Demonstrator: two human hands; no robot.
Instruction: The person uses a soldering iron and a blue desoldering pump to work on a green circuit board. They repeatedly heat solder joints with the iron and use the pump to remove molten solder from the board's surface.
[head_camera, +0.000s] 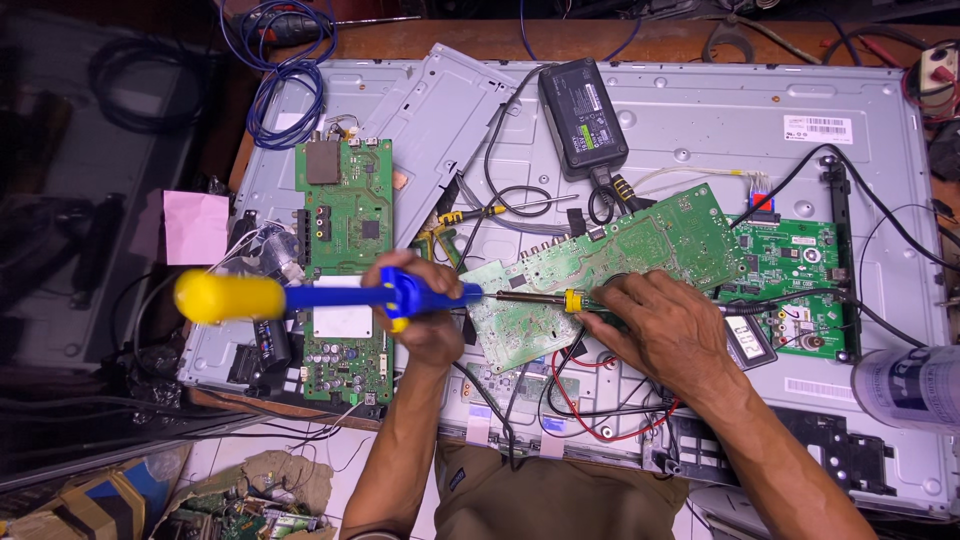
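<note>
Left hand (425, 305): fingers wrapped tight round the blue desoldering pump (330, 296), yellow plunger end out to the left, nozzle at the board's edge.
Right hand (665, 325): fingers clamped on the soldering iron (535, 298), tip pointing left towards the nozzle.
Circuit board (620, 255): tilted, lying across the metal back panel (700, 110) on the bench.
Doing it well: I'd say keep nozzle and tip close on one joint and brace both wrists.
Farther off: black power adapter (583, 112).

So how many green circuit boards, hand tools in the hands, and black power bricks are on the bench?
Green circuit boards: 3 (left board, middle board, right board)
Tools held: 2 (blue-and-yellow solder sucker, soldering iron)
Black power bricks: 1
Total: 6
</note>
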